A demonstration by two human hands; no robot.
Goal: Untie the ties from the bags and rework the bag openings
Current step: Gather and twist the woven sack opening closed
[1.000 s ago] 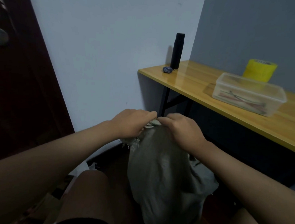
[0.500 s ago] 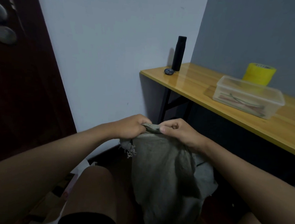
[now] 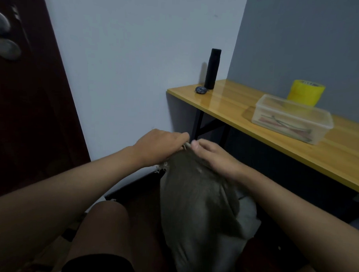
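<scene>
A grey woven bag (image 3: 198, 200) stands upright between my knees, its gathered top held up at the middle of the view. My left hand (image 3: 159, 147) grips the top edge from the left, its fingers curled round the fabric; a frayed corner hangs below it. My right hand (image 3: 212, 155) holds the top edge from the right, thumb pressed against the fabric. The two hands almost touch at the bag's mouth. No tie is visible.
A wooden table (image 3: 297, 145) on black legs stands to the right, bearing a black bottle (image 3: 212, 68), a small dark object (image 3: 201, 90), a clear plastic box (image 3: 292, 118) and a yellow tape roll (image 3: 305, 92). A dark door (image 3: 21, 108) is on the left. My left knee (image 3: 106, 225) is beside the bag.
Both hands have shifted along the bag's top edge and closed in on each other, the right thumb now on top of the fabric. The bag stays upright.
</scene>
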